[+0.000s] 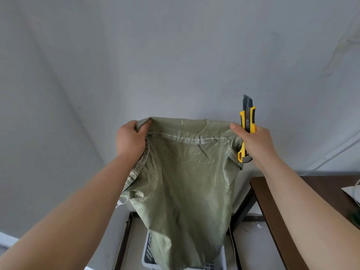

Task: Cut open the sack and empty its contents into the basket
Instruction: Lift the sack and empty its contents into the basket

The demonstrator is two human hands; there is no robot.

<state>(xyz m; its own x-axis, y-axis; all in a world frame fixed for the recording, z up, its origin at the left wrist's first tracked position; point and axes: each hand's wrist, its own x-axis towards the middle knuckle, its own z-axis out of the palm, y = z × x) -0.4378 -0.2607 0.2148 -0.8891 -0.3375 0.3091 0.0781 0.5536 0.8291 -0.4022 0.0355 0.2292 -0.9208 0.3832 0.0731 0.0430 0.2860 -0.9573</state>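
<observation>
The olive-green woven sack (185, 182) is held up in front of a grey wall (175, 55) with its stitched seam uppermost, and its lower end hangs over the white slatted basket (148, 252) on the floor below. The left hand (130, 141) is clamped on the sack's upper left corner, with fabric bunched in its curled fingers. The right hand (255, 141), at the upper right corner, is closed round a yellow utility knife (247, 117) with its blade extended and pointing up, and its thumb lies along the sack's top edge; a dark brown table (292, 191) stands to the right.
</observation>
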